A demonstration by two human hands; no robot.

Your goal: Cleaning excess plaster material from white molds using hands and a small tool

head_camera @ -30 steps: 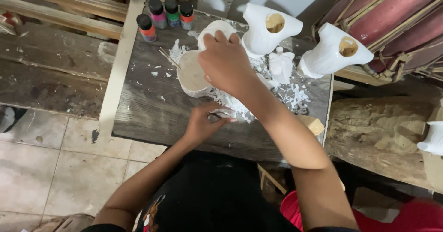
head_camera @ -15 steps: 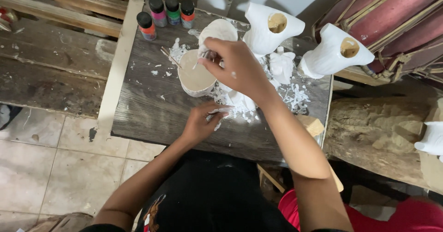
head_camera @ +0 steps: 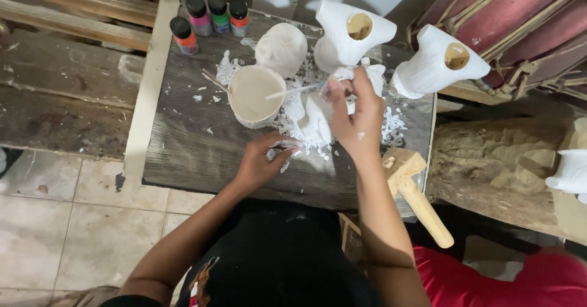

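Right hand holds stick over cup of pale paste.

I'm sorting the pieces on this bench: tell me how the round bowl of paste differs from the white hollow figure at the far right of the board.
The bowl is low, round and beige, its wide mouth filled with pale paste. The hollow figure is taller, bright white and irregular, with a small hole on top. Both stand on the wooden board.

right hand — gripped stick over bowl | left hand — pressed white figure on board
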